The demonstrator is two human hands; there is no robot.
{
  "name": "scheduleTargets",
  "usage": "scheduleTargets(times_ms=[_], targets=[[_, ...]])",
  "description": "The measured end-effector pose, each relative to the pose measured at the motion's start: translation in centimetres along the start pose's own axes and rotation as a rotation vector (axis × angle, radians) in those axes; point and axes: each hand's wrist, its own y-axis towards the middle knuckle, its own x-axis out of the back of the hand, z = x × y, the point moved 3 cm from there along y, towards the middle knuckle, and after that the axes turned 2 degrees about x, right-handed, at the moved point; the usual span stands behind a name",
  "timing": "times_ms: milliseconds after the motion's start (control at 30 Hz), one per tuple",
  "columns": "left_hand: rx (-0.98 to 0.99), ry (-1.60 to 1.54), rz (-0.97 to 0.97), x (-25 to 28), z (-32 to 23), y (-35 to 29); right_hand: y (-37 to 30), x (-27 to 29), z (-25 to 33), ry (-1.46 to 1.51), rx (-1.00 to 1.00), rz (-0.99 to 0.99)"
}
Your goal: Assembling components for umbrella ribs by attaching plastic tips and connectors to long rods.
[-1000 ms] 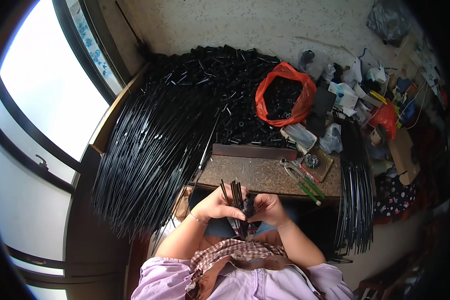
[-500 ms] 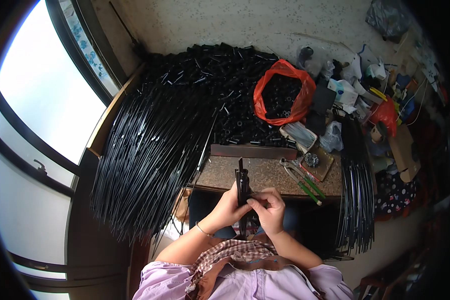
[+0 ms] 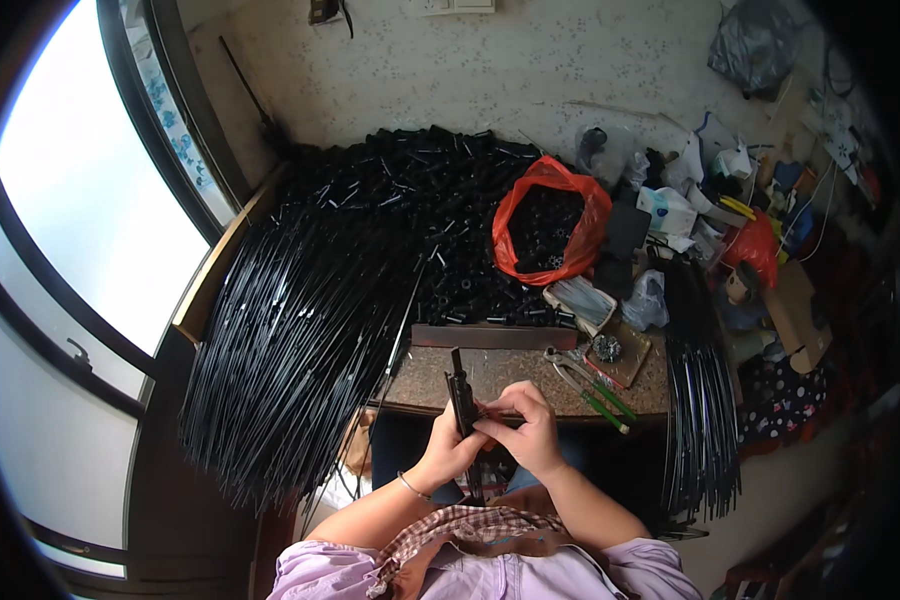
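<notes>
My left hand (image 3: 444,452) is wrapped round a dark bundle of thin black rods and tube-like pieces (image 3: 461,396), held near the table's front edge. The bundle leans a little to the left, and its lower end hangs down towards my lap. Thumb and fingers of my right hand (image 3: 526,432) are pinched together against the bundle's right side; whatever small part lies between them is hidden. Left of my hands, a wide sheaf of long black rods (image 3: 280,350) hangs over the table edge. Black tubular parts (image 3: 400,170) are heaped behind it.
A low dark strip (image 3: 495,337) holds back the heap. An open red plastic bag (image 3: 502,235) holds small black parts. Green-handled pliers (image 3: 605,400) lie on the speckled tabletop (image 3: 420,378), near a metal-coloured round cluster (image 3: 606,348). More rods (image 3: 700,420) hang at the right.
The view has tilted upward, so the table sits lower in it. The bundle has tipped left, and my right hand's fingers have shifted along its side.
</notes>
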Motion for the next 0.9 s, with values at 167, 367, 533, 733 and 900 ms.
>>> scheduleTargets(times_ms=[167,367,533,733,900], targets=[[-0.248,0.204,0.125,-0.9,-5.9,2.3,1.4,2.1,6.4,-0.278,0.284,-0.171],[-0.306,0.079,0.107,0.5,-11.5,1.1,-1.0,7.6,4.3,-0.583,0.311,-0.055],[-0.322,0.270,0.008,-0.3,-10.5,1.4,-7.2,9.7,-5.0,-1.280,-0.263,0.286],[-0.366,0.268,0.170,-1.3,-12.5,1.9,-6.7,8.9,-6.9,0.422,-1.065,0.133],[-0.205,0.095,-0.013,2.9,-11.2,2.7,-3.1,8.9,4.2,0.160,-0.204,0.235]])
